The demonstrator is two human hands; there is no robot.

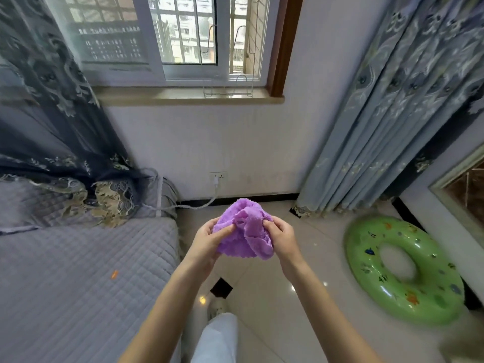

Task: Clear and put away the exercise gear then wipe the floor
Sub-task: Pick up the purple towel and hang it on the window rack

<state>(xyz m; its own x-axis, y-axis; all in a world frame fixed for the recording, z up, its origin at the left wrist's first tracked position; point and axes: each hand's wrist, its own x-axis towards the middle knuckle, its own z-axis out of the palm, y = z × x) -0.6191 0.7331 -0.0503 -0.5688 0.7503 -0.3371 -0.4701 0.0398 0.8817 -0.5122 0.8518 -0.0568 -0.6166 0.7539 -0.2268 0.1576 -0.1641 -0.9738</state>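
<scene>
Purple fluffy microfibre cloth (242,230) sits bunched between your two hands, held in the air above the glossy pale tiled floor (275,297), in front of the white wall under the window.

Head view, only one available:
- Your left hand (207,242) closes on the cloth's left side; thumb pressed across the front, the other fingers hidden behind the fabric.
- Your right hand (281,235) pinches the right side; fingertips are buried in the folds, so you can't see how much fabric they hold.
- Cloth's full shape is hard to judge: it is crumpled, scalloped edge showing along the bottom.
- Green inflatable swim ring with small fish prints (400,268) lies on the floor to your right, near the blue patterned curtain (387,113); its lower right edge blurs out.
- Grey quilted bed cover (78,271) fills the left; a small orange item (114,274) on it is too small to identify.
- White charger cable (199,204) runs from the wall socket (218,176) toward the bed, its end hidden.
- Your white trouser leg (217,339) and one shoe show below, cut off by the frame.
</scene>
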